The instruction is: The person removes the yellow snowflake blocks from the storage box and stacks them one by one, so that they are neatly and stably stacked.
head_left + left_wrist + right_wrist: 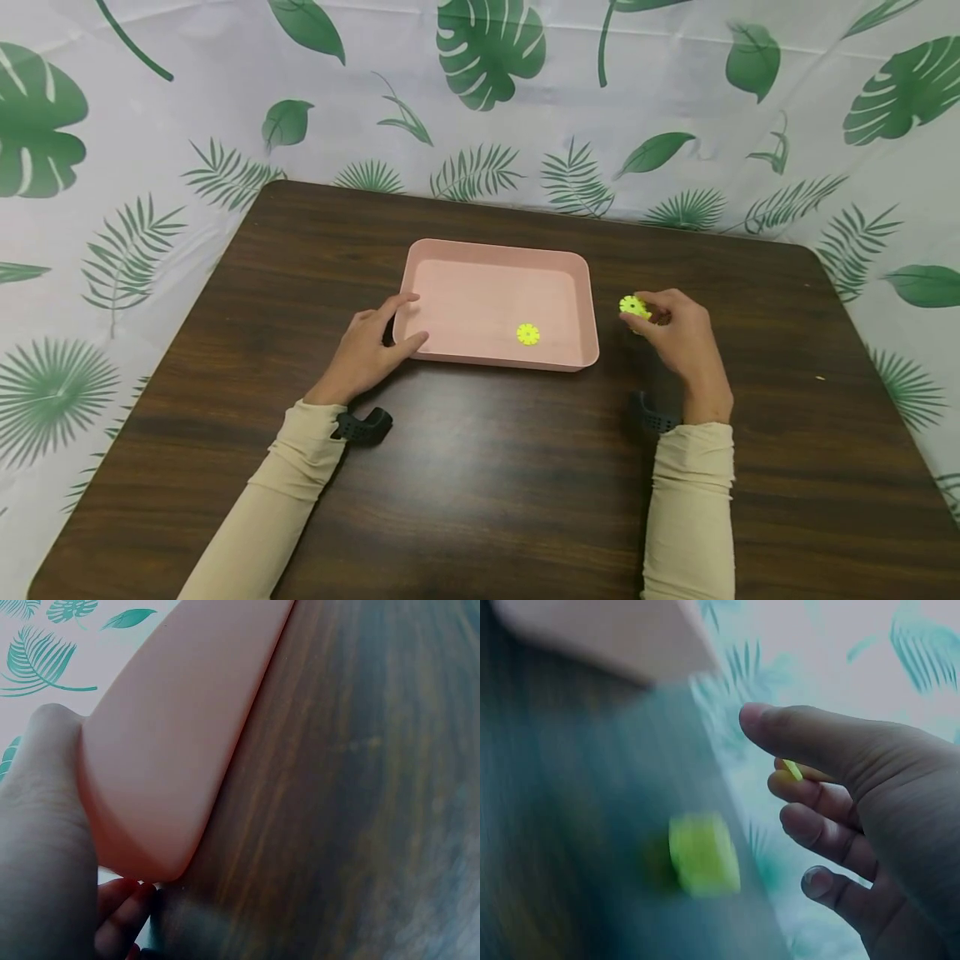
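A shallow pink tray (487, 364) sits on the table, its left end held by my left hand (367, 346). The thumb and index finger reach over its rim, while the other fingers lie outside the corner in the left wrist view. One yellow-green notched building disc (528, 334) lies flat inside the tray, near the front. Right of the tray, my right hand (678, 329) pinches a like disc (793, 770) between thumb and fingers; only its edge shows in the right wrist view. There, a blurred yellow-green piece (705, 855) appears beside the fingertips, against the table.
The dark wood table (480, 500) ends at the back against a white cloth (360, 100) with green leaf prints. A small pale fleck (820, 377) is on the table at the right. Dark straps (365, 426) circle both wrists.
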Demonstrator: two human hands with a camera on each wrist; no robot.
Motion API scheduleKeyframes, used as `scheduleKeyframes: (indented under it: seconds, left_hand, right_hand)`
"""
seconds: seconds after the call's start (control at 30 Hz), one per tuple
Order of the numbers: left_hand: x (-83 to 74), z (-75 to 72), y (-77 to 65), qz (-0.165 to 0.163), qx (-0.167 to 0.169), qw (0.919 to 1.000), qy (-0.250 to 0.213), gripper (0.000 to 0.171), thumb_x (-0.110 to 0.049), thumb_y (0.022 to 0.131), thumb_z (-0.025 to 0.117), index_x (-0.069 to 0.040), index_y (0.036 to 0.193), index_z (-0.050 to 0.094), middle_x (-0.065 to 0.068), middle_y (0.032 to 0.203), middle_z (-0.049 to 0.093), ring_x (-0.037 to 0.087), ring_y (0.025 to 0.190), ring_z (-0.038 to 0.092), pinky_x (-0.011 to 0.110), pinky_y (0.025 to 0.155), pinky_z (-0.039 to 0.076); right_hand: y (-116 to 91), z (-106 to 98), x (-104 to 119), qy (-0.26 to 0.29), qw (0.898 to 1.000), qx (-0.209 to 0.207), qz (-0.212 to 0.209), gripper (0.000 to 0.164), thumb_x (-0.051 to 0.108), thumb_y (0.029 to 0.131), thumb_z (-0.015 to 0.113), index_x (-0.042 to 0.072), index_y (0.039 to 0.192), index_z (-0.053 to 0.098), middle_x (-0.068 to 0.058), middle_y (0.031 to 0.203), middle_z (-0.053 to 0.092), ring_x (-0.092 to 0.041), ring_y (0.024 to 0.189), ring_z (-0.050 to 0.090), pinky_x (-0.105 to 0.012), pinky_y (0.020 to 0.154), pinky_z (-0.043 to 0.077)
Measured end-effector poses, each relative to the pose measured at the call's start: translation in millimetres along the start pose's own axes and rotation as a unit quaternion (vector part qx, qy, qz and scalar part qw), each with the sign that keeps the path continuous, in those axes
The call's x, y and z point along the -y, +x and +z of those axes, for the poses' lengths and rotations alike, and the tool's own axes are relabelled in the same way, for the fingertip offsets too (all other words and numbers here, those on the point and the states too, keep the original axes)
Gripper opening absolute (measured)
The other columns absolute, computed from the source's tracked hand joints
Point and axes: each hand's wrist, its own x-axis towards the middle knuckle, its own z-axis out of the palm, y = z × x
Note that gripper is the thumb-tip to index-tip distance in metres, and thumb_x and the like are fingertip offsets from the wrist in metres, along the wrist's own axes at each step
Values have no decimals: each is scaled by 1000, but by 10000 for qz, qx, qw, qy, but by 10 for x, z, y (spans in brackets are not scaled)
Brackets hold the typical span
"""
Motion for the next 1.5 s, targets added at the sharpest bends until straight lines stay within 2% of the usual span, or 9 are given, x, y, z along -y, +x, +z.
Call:
scheduleKeyframes:
  seconds: [0.1,0.23,0.47,0.8,1.0,1.23,1.33,1.5]
  left_hand:
    - [10,-2,-1,-8,7,10000,-8,64,-46,99,66,-22,155,45,13,154,52,45,134,51,61,117,26]
    - [18,-7,-2,-58,12,10000,3,64,-46,99,66,-22,155,45,13,153,53,47,135,49,62,117,26]
    - [19,15,2,-97,50,9999,24,64,-47,99,65,-24,156,44,12,154,52,46,136,48,62,117,27]
    - [20,25,1,-88,32,10000,33,64,-44,99,66,-23,155,45,13,153,53,46,135,50,61,118,26]
    - [6,19,2,6,24,10000,33,64,-43,99,67,-20,155,45,14,155,50,43,134,52,59,119,24]
    - [-3,17,-9,46,25,10000,61,64,-43,99,67,-19,155,45,13,155,51,42,131,56,58,119,24]
    - [-10,14,-13,100,-30,9999,79,64,-42,99,68,-18,154,46,14,153,53,41,128,58,58,118,25]
    - [-3,17,-5,183,-76,9997,108,64,-41,99,68,-17,154,47,15,152,54,41,127,60,58,118,25]
  right_hand:
    - [-97,-86,-208,-72,9995,-79,286,46,24,98,75,-8,129,67,-25,111,63,-34,91,58,-39,76,47]
    - [-146,-118,-355,-65,9990,-214,396,47,26,98,75,-8,130,67,-25,110,63,-32,90,59,-30,72,44]
    - [-114,-64,-382,-16,9991,-56,420,46,25,98,74,-9,129,67,-27,117,60,-36,93,59,-41,75,47]
    - [-105,-12,-391,16,9984,81,552,46,27,100,72,-8,129,67,-28,122,58,-36,94,58,-41,74,46]
    - [-105,-6,-386,52,9979,177,620,52,30,101,71,-9,134,63,-30,129,55,-39,97,57,-47,76,48]
    - [-93,-32,-293,95,9994,-192,284,50,27,102,69,-10,135,61,-30,125,58,-44,97,61,-60,86,50]
    - [-59,-2,-164,193,9991,-300,228,48,26,102,69,-8,135,62,-30,124,59,-44,97,61,-58,86,50]
    - [62,164,119,357,9987,-365,-12,44,24,101,71,-6,133,65,-27,120,61,-38,92,60,-48,80,47]
